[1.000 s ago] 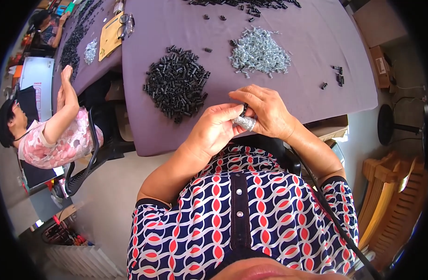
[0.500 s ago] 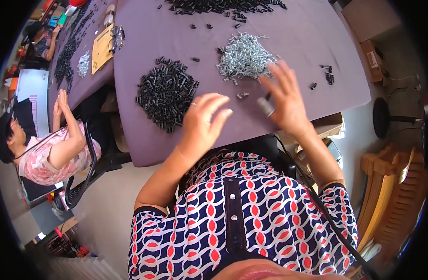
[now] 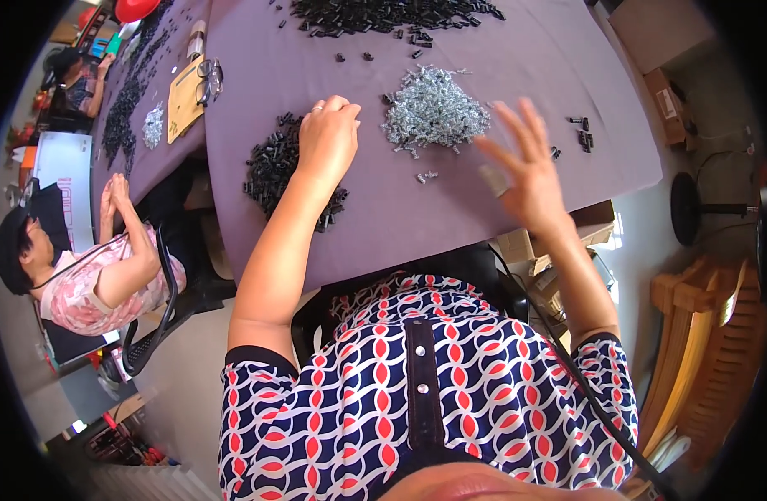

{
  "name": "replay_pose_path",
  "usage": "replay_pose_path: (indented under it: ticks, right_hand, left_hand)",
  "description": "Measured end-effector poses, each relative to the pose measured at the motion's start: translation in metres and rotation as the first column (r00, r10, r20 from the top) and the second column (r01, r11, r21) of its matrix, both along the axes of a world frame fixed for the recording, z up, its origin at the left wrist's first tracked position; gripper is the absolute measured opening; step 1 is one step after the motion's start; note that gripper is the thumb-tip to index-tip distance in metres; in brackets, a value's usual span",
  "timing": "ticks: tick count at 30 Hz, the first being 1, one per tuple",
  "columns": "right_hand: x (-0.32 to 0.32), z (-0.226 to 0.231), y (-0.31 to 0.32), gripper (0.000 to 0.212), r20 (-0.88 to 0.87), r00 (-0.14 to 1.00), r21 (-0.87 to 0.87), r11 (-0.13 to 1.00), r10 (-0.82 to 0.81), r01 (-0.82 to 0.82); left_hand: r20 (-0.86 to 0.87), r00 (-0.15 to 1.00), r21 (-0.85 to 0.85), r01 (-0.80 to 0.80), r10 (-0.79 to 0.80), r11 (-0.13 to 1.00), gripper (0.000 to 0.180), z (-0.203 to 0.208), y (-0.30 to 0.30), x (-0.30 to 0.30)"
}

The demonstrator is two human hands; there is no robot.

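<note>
The bench [image 3: 375,225], covered in a dull purple cloth, carries the small parts. Toward its left edge lies a heap of black tube-shaped pieces [image 3: 271,171], short cylinders whose long axes run every which way, some along the near edge, others aslant or pointing to the far edge. The left hand [image 3: 329,138] is over this heap's right side, back of the hand up, pointing toward the far edge. Its fingers are bent and drawn together; whether they clamp a piece I cannot tell, as the tips are turned from view.

The right hand [image 3: 530,179] hovers blurred between the mound of silver springs [image 3: 434,108] and the bench's right edge, fingers apart and pointing toward the far edge. A greyish wrap [image 3: 493,179] circles its thumb.

Two loose springs [image 3: 426,177] lie close together between the mound and the near edge; their exact direction is too small to tell. Near the right edge sits a small group of black pieces [image 3: 585,140]: one lies roughly parallel to the near edge, while those nearer point more toward the far edge. A larger black heap [image 3: 383,15] spreads along the far side.
</note>
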State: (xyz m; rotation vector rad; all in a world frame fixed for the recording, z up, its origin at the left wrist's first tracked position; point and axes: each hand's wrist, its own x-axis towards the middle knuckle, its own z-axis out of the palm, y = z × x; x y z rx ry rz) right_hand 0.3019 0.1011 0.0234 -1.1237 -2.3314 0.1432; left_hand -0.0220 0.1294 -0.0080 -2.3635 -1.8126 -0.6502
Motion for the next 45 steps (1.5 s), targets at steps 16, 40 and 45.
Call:
replay_pose_path:
  ticks: [16,40,45]
  right_hand:
    - [-0.053,-0.013,0.002,0.057,0.098,0.973,-0.172,0.967,0.207,-0.189]
    - [-0.085,-0.002,-0.001,0.029,-0.048,0.975,-0.113,0.969,0.217,-0.221]
    - [-0.06,-0.002,-0.018,0.017,-0.586,0.81,-0.566,0.718,-0.005,-0.405]
  left_hand:
    - [0.123,0.992,-0.126,0.043,-0.028,0.991,0.019,0.002,0.002,-0.019]
    - [0.261,0.962,-0.027,-0.07,0.075,0.997,0.011,0.023,-0.022,-0.017]
    - [0.177,0.981,-0.067,-0.073,0.084,0.995,0.014,0.024,-0.02,-0.039]
